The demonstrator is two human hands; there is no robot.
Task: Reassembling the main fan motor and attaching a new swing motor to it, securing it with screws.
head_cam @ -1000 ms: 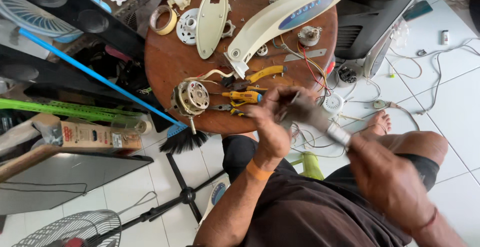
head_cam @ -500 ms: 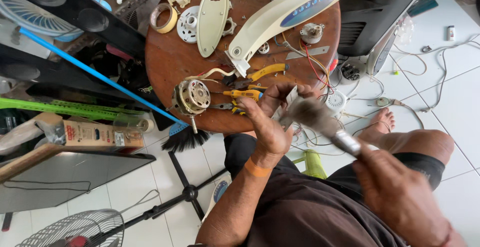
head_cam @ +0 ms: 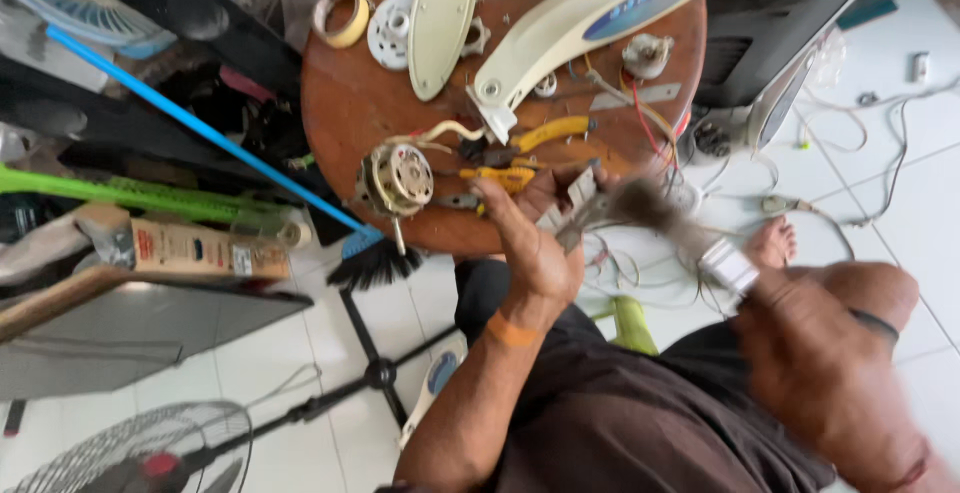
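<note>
From the head view I see my left hand clenched around a small pale part at the near edge of the round wooden table; my right hand grips the handle of a paintbrush, its bristles touching that part; the brush is blurred, so I cannot tell the contact exactly. My judgement: a hard stroke could flick the part loose, or dust and bristles could catch the loose wires just beside it; the fan motor sits near, to the left.
</note>
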